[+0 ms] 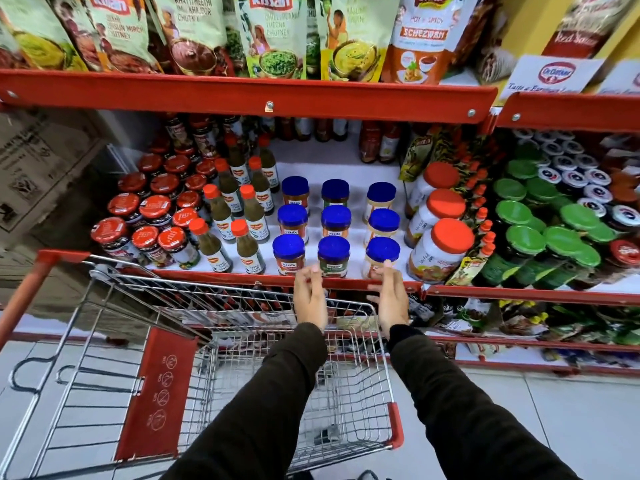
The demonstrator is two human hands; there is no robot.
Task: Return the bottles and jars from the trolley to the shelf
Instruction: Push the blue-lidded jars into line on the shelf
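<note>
Both hands are empty right now: left hand (309,296) with fingers loosely curled, right hand (390,299) spread open, hovering at the shelf (221,276) lip. The blue-lid jars (333,255) sit in neat rows on it, and the trolley (349,403) basket looks cleared out. Those jars are probably glass, so heavy-ish, slick and breakable; grab around the body, not the lid. Green chilli sauce bottles (250,249) crowd the left and orange-lid jars (440,252) the right, so gaps are tight.

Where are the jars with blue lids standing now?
In the head view, the blue-lidded jars stand in three rows at the middle shelf's centre, between the orange-capped green sauce bottles on their left and the large orange-lidded jars on their right.
</note>
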